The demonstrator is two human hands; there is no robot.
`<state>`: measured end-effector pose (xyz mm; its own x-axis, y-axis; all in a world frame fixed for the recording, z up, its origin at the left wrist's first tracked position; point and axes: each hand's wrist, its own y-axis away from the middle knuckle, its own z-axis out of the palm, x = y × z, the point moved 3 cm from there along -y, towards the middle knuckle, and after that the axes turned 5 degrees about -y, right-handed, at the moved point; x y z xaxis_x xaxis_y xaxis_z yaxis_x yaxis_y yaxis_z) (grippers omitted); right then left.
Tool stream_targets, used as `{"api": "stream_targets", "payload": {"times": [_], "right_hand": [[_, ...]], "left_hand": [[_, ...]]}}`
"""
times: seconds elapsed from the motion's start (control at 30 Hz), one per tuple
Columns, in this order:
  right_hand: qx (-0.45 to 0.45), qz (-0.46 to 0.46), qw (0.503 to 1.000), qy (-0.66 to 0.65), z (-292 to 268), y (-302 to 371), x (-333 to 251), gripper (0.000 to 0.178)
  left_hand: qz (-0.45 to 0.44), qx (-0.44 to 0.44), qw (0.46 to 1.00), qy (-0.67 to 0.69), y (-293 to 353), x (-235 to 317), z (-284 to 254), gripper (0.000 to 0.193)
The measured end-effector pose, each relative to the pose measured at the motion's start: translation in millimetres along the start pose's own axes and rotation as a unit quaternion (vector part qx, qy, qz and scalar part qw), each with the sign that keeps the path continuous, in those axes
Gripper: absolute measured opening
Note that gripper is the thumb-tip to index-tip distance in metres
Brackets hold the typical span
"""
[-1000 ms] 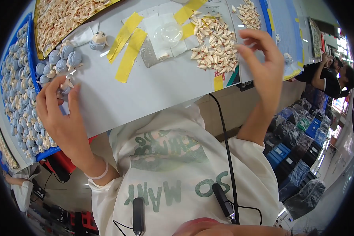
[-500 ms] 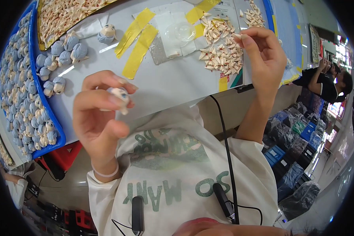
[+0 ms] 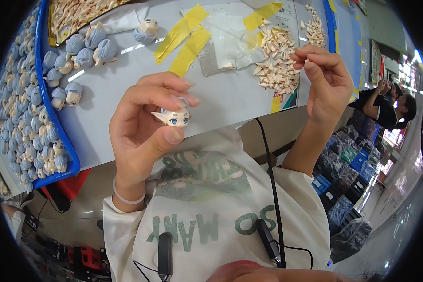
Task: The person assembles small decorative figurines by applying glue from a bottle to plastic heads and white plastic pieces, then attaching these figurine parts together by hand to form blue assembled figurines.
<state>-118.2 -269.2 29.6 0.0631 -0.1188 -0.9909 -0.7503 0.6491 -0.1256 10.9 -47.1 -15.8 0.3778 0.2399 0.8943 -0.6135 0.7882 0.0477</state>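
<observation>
My left hand (image 3: 135, 120) is closed on a small doll head (image 3: 177, 119) with pale blue hair. Its face with blue eyes is turned up toward me, and one pointed ear sticks out on its left. Between the thumb and fingertips of my right hand (image 3: 328, 84) is a tiny pale piece (image 3: 307, 61), mostly covered, resembling the pointed ear pieces on the table. Just left of that hand lies a pile of cream pointed ear pieces (image 3: 276, 70) with reddish marks. A smaller pile of them (image 3: 314, 34) lies farther back.
A blue tray (image 3: 69, 157) packed with doll heads stands at the left. Several loose heads (image 3: 84, 57) lie beside it, and one (image 3: 146, 32) sits apart. Yellow tape (image 3: 191, 50) and a clear round dish (image 3: 242, 43) are mid-table. A black cable (image 3: 269, 174) hangs before me.
My left hand has moved right and turned the doll head so its face shows. My right hand has shifted slightly right and down, its fingers still pinched. The view has shifted a little.
</observation>
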Motion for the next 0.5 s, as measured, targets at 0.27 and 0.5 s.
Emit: {"api": "stream_targets", "payload": {"times": [0.27,0.5], "right_hand": [[0.004,0.067,0.997,0.024,7,2,-10,0.014],[-0.053,0.127,0.99,-0.024,22,1,-15,0.016]], "left_hand": [[-0.046,0.033,0.998,0.04,-2,8,0,0.032],[0.023,-0.016,0.989,0.145,-4,-2,-6,0.029]]}}
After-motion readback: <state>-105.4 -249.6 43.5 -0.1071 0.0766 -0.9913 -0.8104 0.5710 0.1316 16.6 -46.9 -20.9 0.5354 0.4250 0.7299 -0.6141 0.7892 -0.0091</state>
